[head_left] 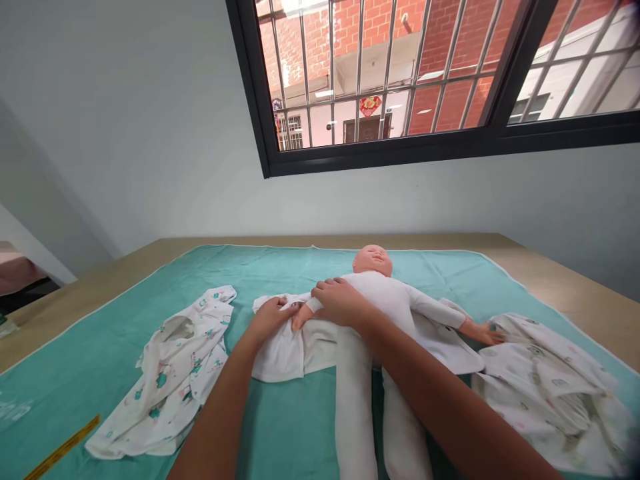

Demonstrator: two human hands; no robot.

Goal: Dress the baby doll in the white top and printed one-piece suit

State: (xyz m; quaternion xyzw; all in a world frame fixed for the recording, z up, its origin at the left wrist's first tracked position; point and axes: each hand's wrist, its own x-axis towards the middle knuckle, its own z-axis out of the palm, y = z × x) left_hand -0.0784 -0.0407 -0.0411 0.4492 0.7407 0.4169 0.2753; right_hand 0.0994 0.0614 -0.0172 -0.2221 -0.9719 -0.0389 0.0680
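A baby doll (383,293) in a white cloth body lies on its back, head toward the wall. Under it a white baby shirt (277,357) is spread out on both sides. My left hand (270,323) pinches the shirt's sleeve beside the doll's small hand (301,317). My right hand (343,303) is closed round the doll's arm on that same side, with its fingertips over the forearm. The doll's other arm (450,317) stretches out to the right, over the other half of the shirt.
A printed baby garment (165,380) lies crumpled at the left, and another printed garment (545,387) at the right. A green cloth (295,427) covers the wooden table (525,257). A yellow tape strip (63,447) lies front left. Behind is a wall with a barred window (380,157).
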